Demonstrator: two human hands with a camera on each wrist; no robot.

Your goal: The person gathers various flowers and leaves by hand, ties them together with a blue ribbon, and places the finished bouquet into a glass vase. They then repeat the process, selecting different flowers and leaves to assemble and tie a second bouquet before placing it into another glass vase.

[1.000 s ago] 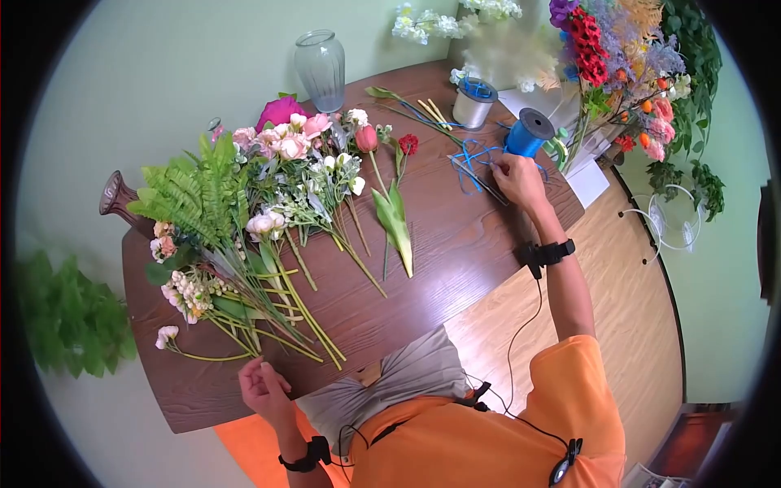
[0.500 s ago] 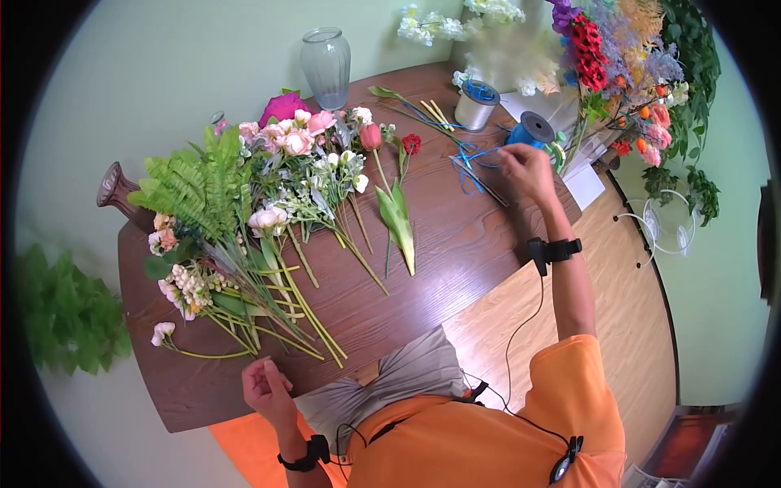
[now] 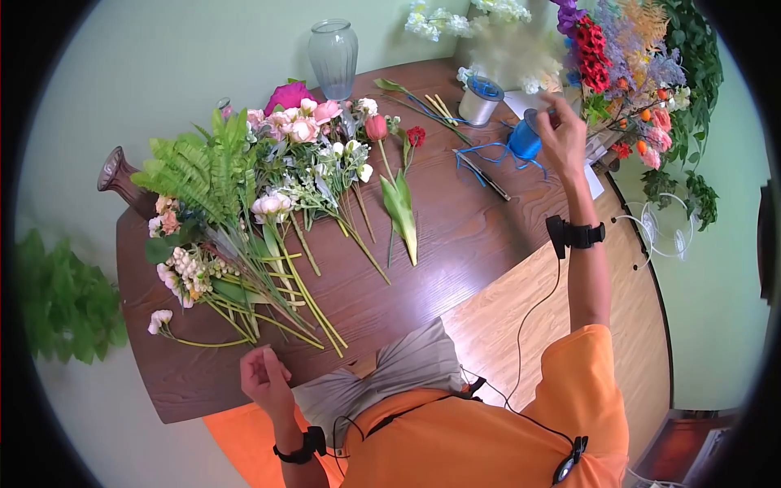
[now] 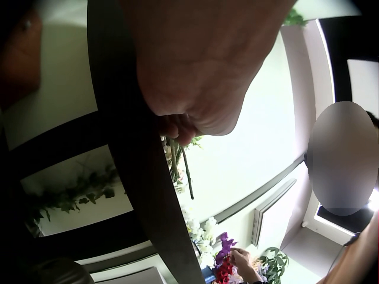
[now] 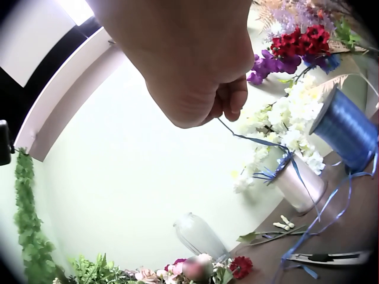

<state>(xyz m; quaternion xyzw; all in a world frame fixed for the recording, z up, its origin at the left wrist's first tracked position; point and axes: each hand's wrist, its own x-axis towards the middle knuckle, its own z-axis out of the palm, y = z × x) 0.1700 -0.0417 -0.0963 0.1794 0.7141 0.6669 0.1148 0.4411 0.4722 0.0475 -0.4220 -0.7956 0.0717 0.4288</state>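
Note:
Raised beside the blue ribbon spool (image 3: pixel 524 144), my right hand (image 3: pixel 565 140) pinches a thin blue ribbon (image 5: pixel 260 141) between thumb and fingers, as the right wrist view shows. The ribbon runs down past the white spool (image 5: pixel 301 184), which has blue ribbon at its top. Loose blue ribbon lies around the scissors (image 3: pixel 488 179) on the table. My left hand (image 3: pixel 267 384) hangs loosely curled at the near table edge, just below the flower stems (image 3: pixel 313 313), holding nothing. In the left wrist view its fingers (image 4: pixel 183 130) are partly hidden behind the hand.
Fern leaves (image 3: pixel 195 179) and mixed flowers cover the table's left half. A tulip (image 3: pixel 399 211) lies near the middle. A clear glass vase (image 3: pixel 333 61) stands at the back, a brown vase (image 3: pixel 122 179) at the left. A tall colourful arrangement (image 3: pixel 626 73) fills the back right.
My right hand has lifted away from the scissors and loose ribbon, moving up and to the right past the blue spool. My left hand has stayed near the table edge.

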